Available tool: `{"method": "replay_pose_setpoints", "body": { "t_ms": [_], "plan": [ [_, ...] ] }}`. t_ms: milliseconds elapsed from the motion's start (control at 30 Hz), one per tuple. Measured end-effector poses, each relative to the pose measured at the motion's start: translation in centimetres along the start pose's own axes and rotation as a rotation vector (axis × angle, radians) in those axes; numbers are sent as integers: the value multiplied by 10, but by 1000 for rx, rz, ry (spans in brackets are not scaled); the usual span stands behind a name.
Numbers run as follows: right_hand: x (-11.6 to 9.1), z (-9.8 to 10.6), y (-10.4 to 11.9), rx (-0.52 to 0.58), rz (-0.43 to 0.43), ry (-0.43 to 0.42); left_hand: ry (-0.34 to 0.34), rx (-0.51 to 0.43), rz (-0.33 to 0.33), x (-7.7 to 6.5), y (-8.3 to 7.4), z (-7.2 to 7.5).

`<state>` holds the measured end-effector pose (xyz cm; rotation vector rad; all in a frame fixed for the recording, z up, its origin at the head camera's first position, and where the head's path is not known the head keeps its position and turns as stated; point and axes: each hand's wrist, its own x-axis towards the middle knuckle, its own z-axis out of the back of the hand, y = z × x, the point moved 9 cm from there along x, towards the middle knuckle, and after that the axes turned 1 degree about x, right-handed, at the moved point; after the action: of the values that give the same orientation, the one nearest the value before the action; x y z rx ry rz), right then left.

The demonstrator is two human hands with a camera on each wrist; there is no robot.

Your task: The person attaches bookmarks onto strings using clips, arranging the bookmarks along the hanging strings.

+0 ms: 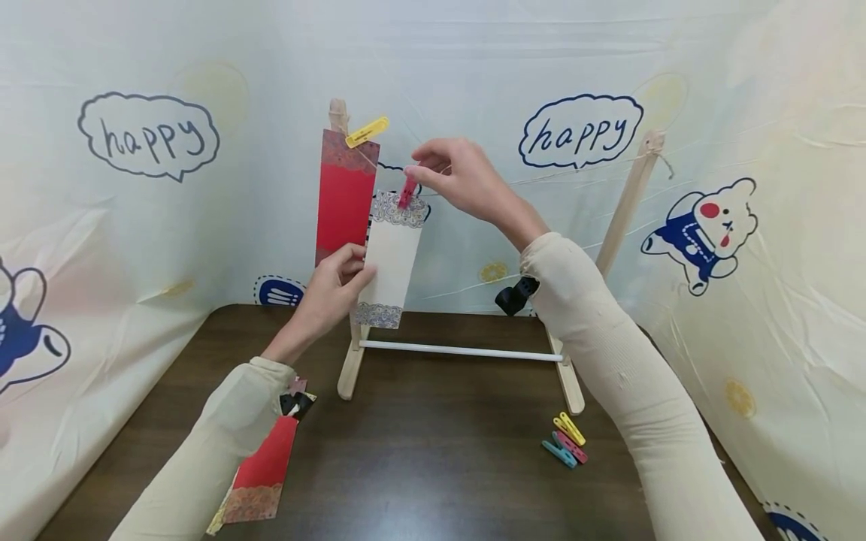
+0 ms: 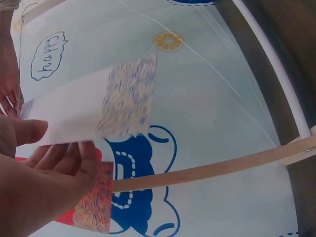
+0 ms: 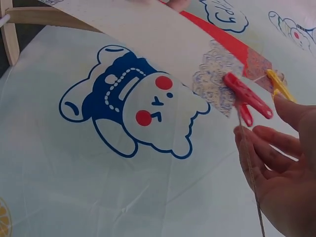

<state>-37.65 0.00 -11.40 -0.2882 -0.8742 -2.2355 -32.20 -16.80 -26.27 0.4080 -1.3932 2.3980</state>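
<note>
A white card [image 1: 392, 259] with blue lace-patterned ends hangs from the string under a red clothespin [image 3: 247, 96]. My left hand [image 1: 336, 282] holds the card's left edge, thumb over its face in the left wrist view. Beside the clothespin is my right hand [image 3: 276, 158], its thumb and fingers spread apart; the right wrist view shows a gap between them and the clothespin. Left of the white card, a red card [image 1: 345, 199] with patterned ends hangs by a yellow clothespin [image 1: 367, 131]. The string [image 3: 254, 192] runs down past my right fingers in that view.
The wooden stand's right post [image 1: 629, 203] holds the string's other end; a white rod [image 1: 460, 349] joins its feet. Several loose clothespins [image 1: 567, 442] lie on the dark table [image 1: 419, 451]. Another red card [image 1: 267, 458] lies partly beneath my left forearm.
</note>
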Motion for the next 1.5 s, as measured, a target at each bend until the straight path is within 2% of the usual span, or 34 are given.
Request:
{"method": "replay_pose_setpoints", "body": {
  "t_ms": [100,233,433,600,867,1067,1300,1500],
  "plan": [
    [-7,7,0,-6,-4,-55,25,5,4,-2,3,-3],
    [-20,19,5,-2,39,-129,45,-27,2,-6,7,-5],
    [-46,31,10,-5,109,-172,54,-43,30,-14,16,-3],
    [-66,34,8,-4,140,-163,56,-38,51,-21,18,-1],
    [-91,30,-6,-19,96,-112,56,-23,41,-32,22,2],
    [-105,28,-16,-17,89,-92,51,22,52,-38,27,1],
    [-116,25,-24,-11,84,-86,57,37,42,-47,24,-1],
    [-134,21,-35,-11,76,-99,73,53,54,-59,25,-2]
  ]
}}
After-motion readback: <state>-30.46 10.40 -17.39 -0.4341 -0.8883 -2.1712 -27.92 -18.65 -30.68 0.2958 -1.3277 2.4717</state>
